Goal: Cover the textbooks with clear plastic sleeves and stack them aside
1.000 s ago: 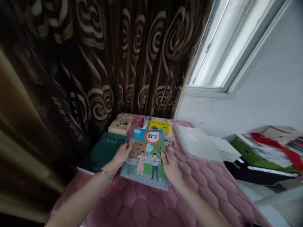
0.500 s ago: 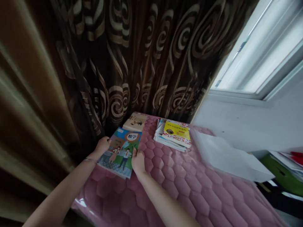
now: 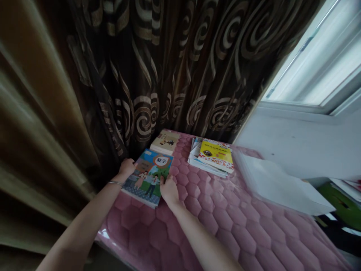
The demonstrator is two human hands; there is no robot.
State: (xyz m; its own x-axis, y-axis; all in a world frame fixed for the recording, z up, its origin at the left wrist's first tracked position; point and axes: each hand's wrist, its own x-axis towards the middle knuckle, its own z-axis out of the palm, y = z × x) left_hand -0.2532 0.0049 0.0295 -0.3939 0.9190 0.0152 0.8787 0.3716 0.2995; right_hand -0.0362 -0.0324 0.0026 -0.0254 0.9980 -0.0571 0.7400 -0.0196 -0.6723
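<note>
The blue book point(image 3: 146, 178) at ten o'clock on the worktop point(image 3: 234, 218) looks light, bendy and slightly slick, so it should handle best by its long edges, where the left hand point(image 3: 127, 167) pinches at nine o'clock and the right hand point(image 3: 169, 189) grips at three

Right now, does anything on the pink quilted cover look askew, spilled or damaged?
Yes: beyond the right hand, the stack topped by the yellow-panelled book looks askew, its lower edges jutting unevenly at the left and front. No spill or damage shows.
</note>
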